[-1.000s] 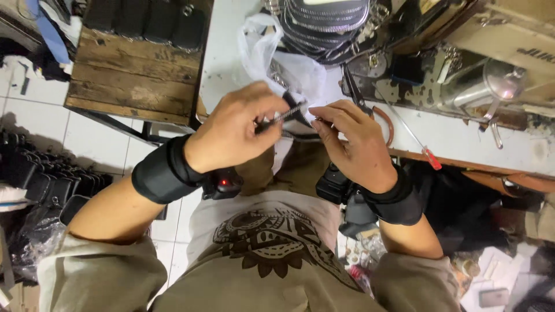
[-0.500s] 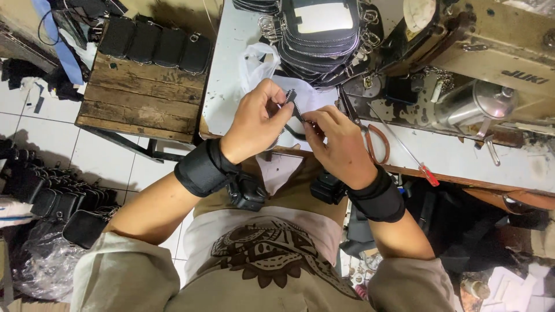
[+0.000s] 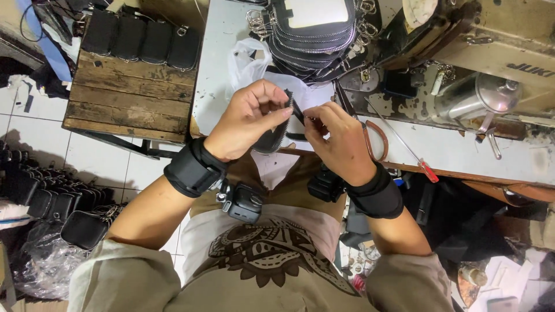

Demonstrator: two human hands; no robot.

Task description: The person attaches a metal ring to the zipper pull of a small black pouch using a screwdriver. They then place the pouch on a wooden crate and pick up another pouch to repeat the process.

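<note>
Gripping small black zippered pouch [image 3: 272, 138] at table edge [image 3: 462, 151] — left hand [image 3: 248, 118] closed around body, right hand [image 3: 338, 138] pinching zipper end [image 3: 296, 110]. Best keeping tape taut, pulling straight — avoiding snagging near stacked pouches [image 3: 315, 34].

A floor of pale square tiles with dark grout [image 3: 98, 159] runs down the nine o'clock side. At eleven o'clock stands a low bench of rough brown wooden planks [image 3: 130, 104] on a dark metal frame, its far edge lined with black pouches. A worn white-grey worktable [image 3: 462, 153] spans twelve to three o'clock, scuffed and stained, bearing a cream-coloured industrial sewing machine [image 3: 491, 40] at two o'clock. At eight o'clock, rows of black cases [image 3: 40, 193] sit on the floor beside crumpled clear plastic [image 3: 40, 268]. The light is even and soft.
</note>
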